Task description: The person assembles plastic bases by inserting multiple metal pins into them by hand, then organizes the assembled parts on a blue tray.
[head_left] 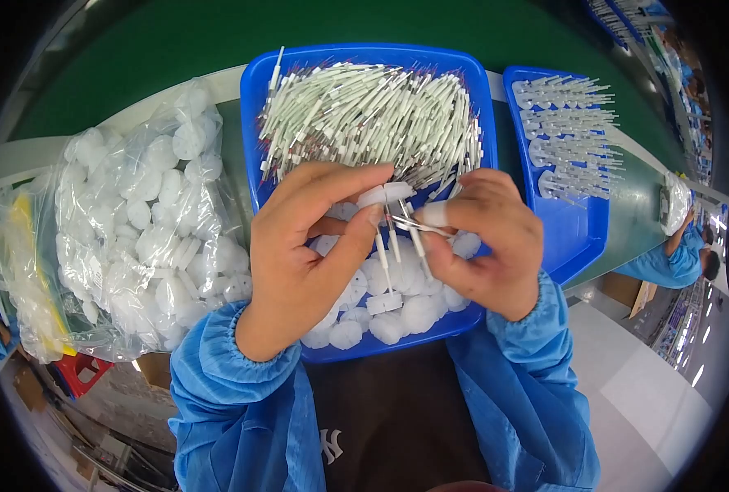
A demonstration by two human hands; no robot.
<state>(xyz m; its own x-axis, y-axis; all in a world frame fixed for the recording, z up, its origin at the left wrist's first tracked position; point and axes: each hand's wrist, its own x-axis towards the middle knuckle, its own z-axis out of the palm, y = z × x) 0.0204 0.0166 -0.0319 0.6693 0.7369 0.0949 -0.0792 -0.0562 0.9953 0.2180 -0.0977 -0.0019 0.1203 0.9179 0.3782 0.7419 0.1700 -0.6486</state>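
Note:
In front of me, my left hand (303, 225) pinches a white round plastic piece (383, 194) by its edge between thumb and fingers. Several thin white rods (393, 250) hang down from that piece. Close beside it, my right hand (496, 238) has thumb and fingers closed on a white rod at the piece's underside; a white wrap circles one finger. Both hands are above a blue tray (250, 107). A heap of pale rods with thin wire ends (364, 115) fills its far part. Loose white plastic discs (419, 313) lie in the near part, partly hidden by my hands.
A clear bag of white discs (155, 184) lies on the left, beside crumpled plastic with a yellow strip (41, 283). At right, a second blue tray (582, 246) holds rows of discs with rods attached (565, 135). Another person in blue (668, 261) sits farther right.

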